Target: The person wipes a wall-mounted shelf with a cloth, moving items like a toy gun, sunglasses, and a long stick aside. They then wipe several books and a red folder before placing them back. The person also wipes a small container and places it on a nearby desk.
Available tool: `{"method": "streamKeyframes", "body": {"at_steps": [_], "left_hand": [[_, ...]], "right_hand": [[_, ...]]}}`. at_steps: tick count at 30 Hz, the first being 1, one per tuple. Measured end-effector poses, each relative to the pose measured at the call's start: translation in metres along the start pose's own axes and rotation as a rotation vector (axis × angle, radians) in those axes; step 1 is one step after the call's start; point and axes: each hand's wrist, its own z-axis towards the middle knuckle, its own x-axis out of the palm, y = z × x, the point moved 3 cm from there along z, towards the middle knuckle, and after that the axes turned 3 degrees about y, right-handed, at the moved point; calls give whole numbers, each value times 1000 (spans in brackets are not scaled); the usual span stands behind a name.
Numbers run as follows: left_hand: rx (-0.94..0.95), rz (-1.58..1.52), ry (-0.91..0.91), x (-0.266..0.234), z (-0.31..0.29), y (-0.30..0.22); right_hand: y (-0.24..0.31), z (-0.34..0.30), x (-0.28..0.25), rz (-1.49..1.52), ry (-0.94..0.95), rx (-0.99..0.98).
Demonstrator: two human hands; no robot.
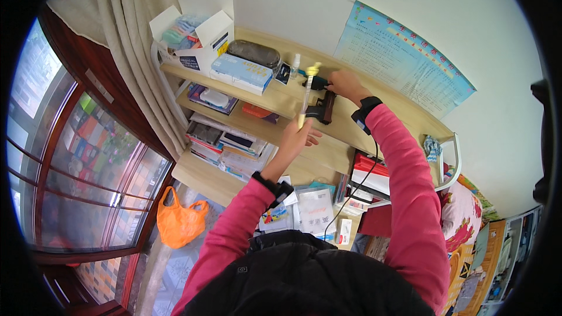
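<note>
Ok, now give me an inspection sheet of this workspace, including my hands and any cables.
Surface: pale wooden shelf, partly covered.
Things at hand: yellow-topped stick; dark pistol-shaped object on the shelf; small dark object near it.
Clutter: open white carton, blue-and-white box, dark case, small bottle.
Hands: left hand holds the stick; right hand is at the small dark object, grip unclear.
Cables: black cable runs down from the right wristband.
Surroundings: orange bag, blue wall chart, curtain.

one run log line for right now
left hand: holding yellow-topped stick | right hand: at dark item, grip unclear | shelf: pistol-shaped object near both
</note>
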Motion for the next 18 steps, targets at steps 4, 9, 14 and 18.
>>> {"method": "streamKeyframes", "body": {"at_steps": [4,9,14,18], "left_hand": [[-109,334,-21,12,43,-3],[4,704,-110,11,52,-4],[-57,594,-176,-28,36,-10],[-24,662,-113,-52,43,-23]], "right_hand": [[-2,-1,1,-6,-13,-16],[-8,-2,3,109,39,-13],[-1,-1,6,185,60,74],[11,1,10,213,8,154]]}}
